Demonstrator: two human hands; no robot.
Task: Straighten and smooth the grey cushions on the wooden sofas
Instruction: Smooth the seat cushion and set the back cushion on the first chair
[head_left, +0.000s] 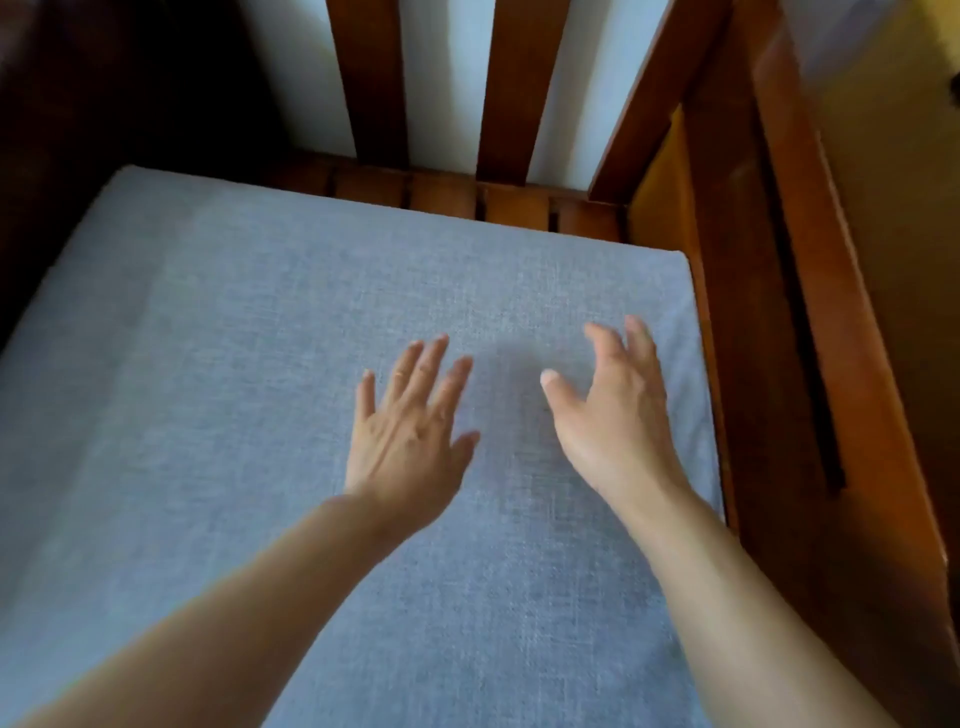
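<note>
Over grey seat cushion (311, 364), left hand (410, 441) and right hand (613, 415) spread, empty: press palms flat, sweep outward toward wooden armrest (810, 291).

single head view, close, looking steeply down; grey cushion (260, 415) under the fingers, sofa slats (514, 83) beyond the fingertips.

A cushion (260, 415) lies on the sofa seat, backrest slats (369, 78) behind it, armrest (779, 312) at right; both hands, left hand (410, 431) and right hand (613, 415), over its right half.
</note>
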